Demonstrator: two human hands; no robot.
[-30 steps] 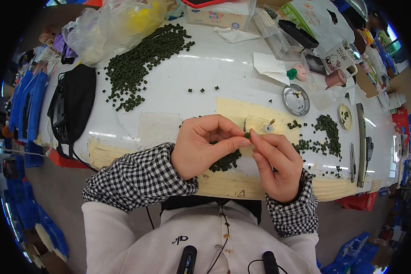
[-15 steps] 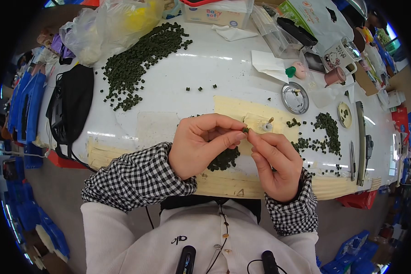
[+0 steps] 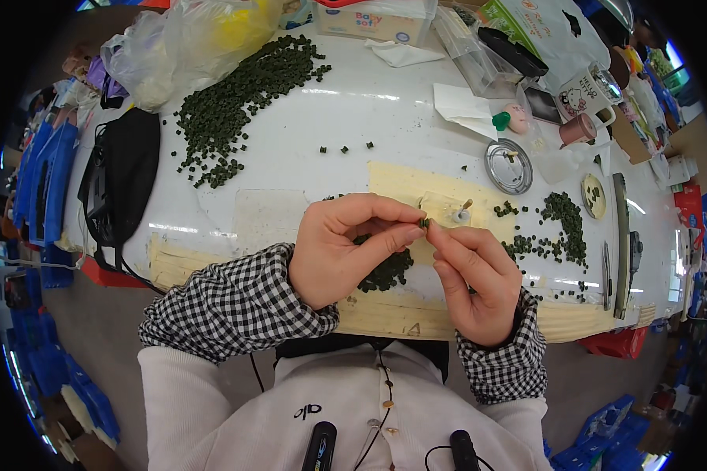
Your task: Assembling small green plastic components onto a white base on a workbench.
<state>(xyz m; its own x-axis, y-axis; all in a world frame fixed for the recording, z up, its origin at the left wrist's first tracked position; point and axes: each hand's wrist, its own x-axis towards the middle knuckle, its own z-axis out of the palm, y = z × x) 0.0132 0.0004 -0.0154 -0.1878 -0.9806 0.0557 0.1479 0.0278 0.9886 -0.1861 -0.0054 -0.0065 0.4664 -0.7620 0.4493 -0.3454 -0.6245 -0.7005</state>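
Between the fingertips of my left hand [image 3: 346, 245] and my right hand [image 3: 477, 284] is a tiny dark green part [image 3: 424, 223], pinched from both sides above the table. Its exact kind is too small to make out. Beneath and behind my left hand lies a heap of similar dark green parts [image 3: 386, 273], partly hidden by the fingers. Just beyond my fingertips a small pale block fixture [image 3: 440, 206] with a short upright peg rests on yellowish tape [image 3: 393, 182]. Right of my right hand is a scattered group of small dark green parts [image 3: 564, 221].
A large pile of dark green parts [image 3: 239, 110] spreads at the far left, near plastic bags [image 3: 188, 59] and a black bag [image 3: 126, 180]. A round metal lid [image 3: 508, 166], a mug [image 3: 585, 98] and a clear box [image 3: 479, 67] stand right. A long bar [image 3: 622, 247] lies at the right edge.
Almost nothing differs. Both hands keep their pinch on the tiny green part, with only a very slight shift of the fingers.
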